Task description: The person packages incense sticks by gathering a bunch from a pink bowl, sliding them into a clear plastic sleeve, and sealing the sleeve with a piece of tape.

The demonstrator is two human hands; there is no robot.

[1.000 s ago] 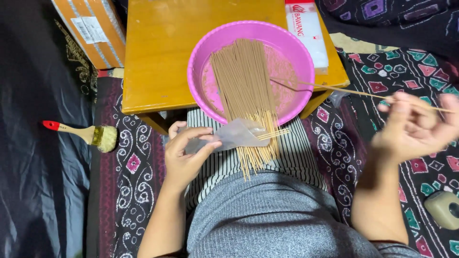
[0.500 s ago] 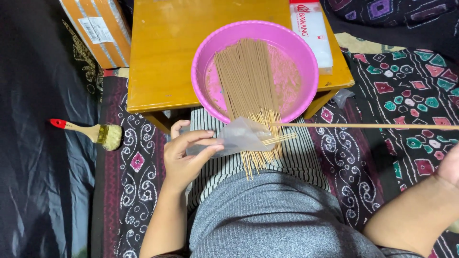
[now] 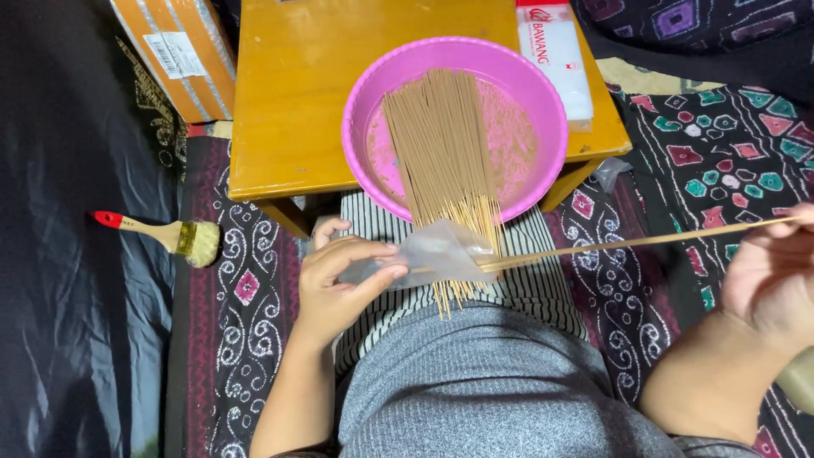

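A clear plastic sleeve (image 3: 428,254) is pinched between thumb and curled fingers of the left hand (image 3: 343,284), held over the lap just below the pink basin (image 3: 543,110). A single thin stick (image 3: 636,242) is gripped in the closed fingers of the right hand (image 3: 772,276), its far tip entering the sleeve mouth. A bundle of brown sticks (image 3: 441,157) is laid across the basin, ends overhanging the near rim.

Bare tabletop (image 3: 297,93) left of pink basin (image 3: 365,102): open passage. Right side blocked by white packet (image 3: 560,59). Incense sticks (image 3: 445,153) overhang basin's near rim. Paintbrush (image 3: 170,237) lies on floor cloth, left.
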